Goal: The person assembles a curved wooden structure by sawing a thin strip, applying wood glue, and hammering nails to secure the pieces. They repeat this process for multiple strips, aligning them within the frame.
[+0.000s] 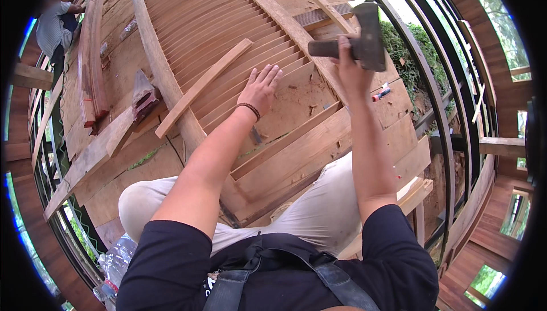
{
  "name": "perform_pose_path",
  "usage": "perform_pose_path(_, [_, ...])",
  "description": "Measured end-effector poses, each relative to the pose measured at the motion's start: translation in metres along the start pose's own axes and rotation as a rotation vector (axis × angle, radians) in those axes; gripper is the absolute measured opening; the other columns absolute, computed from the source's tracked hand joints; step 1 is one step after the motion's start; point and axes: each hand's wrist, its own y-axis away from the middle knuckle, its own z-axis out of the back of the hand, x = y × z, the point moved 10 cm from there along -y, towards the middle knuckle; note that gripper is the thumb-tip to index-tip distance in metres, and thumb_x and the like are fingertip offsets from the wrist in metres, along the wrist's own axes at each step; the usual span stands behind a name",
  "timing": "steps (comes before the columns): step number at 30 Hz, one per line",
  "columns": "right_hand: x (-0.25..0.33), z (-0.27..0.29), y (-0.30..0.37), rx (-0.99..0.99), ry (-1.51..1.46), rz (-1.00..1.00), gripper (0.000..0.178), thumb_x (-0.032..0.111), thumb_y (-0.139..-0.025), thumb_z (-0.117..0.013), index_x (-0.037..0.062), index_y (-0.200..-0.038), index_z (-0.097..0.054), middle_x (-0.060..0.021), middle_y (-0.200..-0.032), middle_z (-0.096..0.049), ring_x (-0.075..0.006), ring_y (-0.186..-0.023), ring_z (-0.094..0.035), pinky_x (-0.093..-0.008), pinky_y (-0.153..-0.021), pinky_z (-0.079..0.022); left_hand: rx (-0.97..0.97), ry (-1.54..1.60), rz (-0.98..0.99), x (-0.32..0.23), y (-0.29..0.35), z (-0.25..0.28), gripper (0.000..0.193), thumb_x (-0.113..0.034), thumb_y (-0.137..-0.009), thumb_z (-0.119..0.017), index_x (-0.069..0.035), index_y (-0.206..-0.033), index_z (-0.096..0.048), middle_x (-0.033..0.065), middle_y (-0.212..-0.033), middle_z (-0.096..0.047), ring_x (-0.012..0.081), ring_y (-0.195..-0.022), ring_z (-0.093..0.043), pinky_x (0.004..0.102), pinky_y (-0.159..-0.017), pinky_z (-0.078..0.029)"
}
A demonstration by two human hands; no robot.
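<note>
A wooden louvre panel (199, 23) lies in front of me, with many thin slats set between two long side rails. My left hand (262, 91) rests on the near slats, its fingers stretched out and holding nothing. Raised over the right rail, my right hand (348, 67) grips a hatchet (370, 37) close below its dark, broad head. The hatchet's blunt end points left, toward the slats. Left of my left hand, a loose wooden strip (208, 86) lies slantwise across the panel and its left rail (162, 63).
A red-and-blue handled tool (380, 93) lies on boards right of the panel. A hand plane (142, 103) sits at the left, near dark red timbers (91, 66). Black metal railing (424, 66) borders the right. Plastic bottles (118, 260) stand by my left knee. Another person (54, 29) is far left.
</note>
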Motion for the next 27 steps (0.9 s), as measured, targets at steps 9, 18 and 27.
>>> perform_pose_path(9, [0.002,-0.015,-0.013,0.022,-0.007,0.03,0.011,0.012,-0.098,-0.07,0.0019,-0.1,-0.065,-0.0055,-0.082,-0.068,-0.0127,-0.063,-0.064,-0.0284,-0.056,-0.051,-0.045,-0.001,-0.006,0.001,0.001,0.001,0.074,-0.003,-0.088,-0.052,-0.012,-0.16,-0.035,0.0066,-0.168,-0.031,0.0263,-0.156,-0.026,0.0486,-0.128,-0.022])
perform_pose_path(18, [-0.012,-0.028,-0.015,0.069,0.078,0.092,0.01,0.011,-0.094,-0.072,0.0035,-0.098,-0.067,-0.0051,-0.079,-0.068,-0.0122,-0.064,-0.064,-0.029,-0.06,-0.052,0.045,-0.013,0.021,-0.002,0.001,0.007,0.071,-0.007,-0.094,-0.053,-0.016,-0.161,-0.035,0.0035,-0.169,-0.029,0.0233,-0.157,-0.024,0.0459,-0.129,-0.021])
perform_pose_path(27, [0.0,-0.019,-0.022,0.065,0.109,0.144,0.008,0.007,-0.095,-0.07,0.0004,-0.099,-0.068,-0.0057,-0.084,-0.07,-0.0149,-0.07,-0.068,-0.0321,-0.064,-0.054,0.023,-0.025,0.001,-0.002,-0.001,0.006,0.069,-0.009,-0.093,-0.054,-0.016,-0.16,-0.037,0.0044,-0.168,-0.031,0.0235,-0.156,-0.025,0.0457,-0.129,-0.021])
